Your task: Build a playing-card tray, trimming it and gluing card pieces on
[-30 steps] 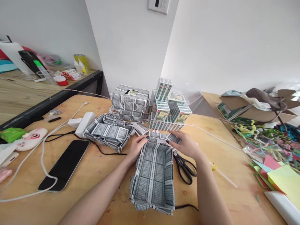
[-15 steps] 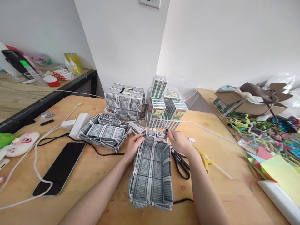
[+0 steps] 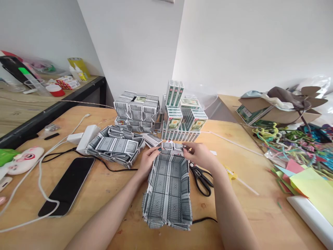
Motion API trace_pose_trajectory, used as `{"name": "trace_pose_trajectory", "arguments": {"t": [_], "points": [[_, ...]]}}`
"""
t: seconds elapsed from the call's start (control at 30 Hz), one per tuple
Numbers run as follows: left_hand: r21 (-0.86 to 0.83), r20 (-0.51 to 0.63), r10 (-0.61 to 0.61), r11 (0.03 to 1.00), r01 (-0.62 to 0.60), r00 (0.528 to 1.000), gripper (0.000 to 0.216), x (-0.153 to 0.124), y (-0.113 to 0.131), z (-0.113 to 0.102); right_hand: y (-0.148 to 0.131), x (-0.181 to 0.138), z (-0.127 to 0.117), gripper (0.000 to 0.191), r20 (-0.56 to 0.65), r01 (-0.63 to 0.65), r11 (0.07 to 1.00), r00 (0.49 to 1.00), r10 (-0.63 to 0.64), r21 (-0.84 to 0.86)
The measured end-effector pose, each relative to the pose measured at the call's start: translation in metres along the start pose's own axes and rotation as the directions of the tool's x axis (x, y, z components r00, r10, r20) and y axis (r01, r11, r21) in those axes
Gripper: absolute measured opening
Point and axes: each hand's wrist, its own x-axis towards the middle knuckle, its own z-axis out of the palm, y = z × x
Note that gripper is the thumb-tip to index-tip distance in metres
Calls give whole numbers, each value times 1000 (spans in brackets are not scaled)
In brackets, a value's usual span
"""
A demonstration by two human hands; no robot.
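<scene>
An open tray made of grey-backed playing cards (image 3: 168, 194) lies on the wooden table (image 3: 117, 194) in front of me. My left hand (image 3: 148, 160) grips the tray's far left corner, fingers curled over the rim. My right hand (image 3: 200, 156) is at the far right corner, its fingers pinched on a playing card (image 3: 173, 147) at the far rim. A second card tray (image 3: 114, 146) holding loose cards sits to the left. Behind stand a stacked card box (image 3: 137, 110) and several boxed card decks (image 3: 183, 119).
Black scissors (image 3: 201, 177) lie just right of the tray. A black phone (image 3: 67, 184) and white cable (image 3: 44, 173) lie left, with a white charger (image 3: 87, 138). Coloured paper (image 3: 309, 187) and pipe cleaners (image 3: 288, 144) crowd the right side. A black-edged second table (image 3: 52, 113) stands at left.
My right hand has shifted a little left along the tray's far rim and now pinches a card there. The camera has drifted slightly; my left hand stays on the corner.
</scene>
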Motion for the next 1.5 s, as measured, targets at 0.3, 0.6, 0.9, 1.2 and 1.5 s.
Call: {"name": "trace_pose_trajectory", "arguments": {"t": [0.3,0.6,0.9,1.2,1.5], "points": [[29,3,21,999,-21,1000,27,1,-3,-2,4,2,0,30,64,2,989,998,8,-151],[34,-9,-19,999,19,1000,27,0,0,-1,4,1,-2,26,69,65,997,996,-62,-51],[16,8,-14,1000,14,1000,24,0,0,-1,5,0,-3,50,8,145,987,989,-145,-63],[21,18,-2,1000,2,1000,25,1,-1,-1,0,-2,-6,46,-8,85,994,996,-86,-74],[25,22,5,1000,-5,1000,23,0,-2,-3,0,-4,-8,46,2,59,993,998,-59,-103]]}}
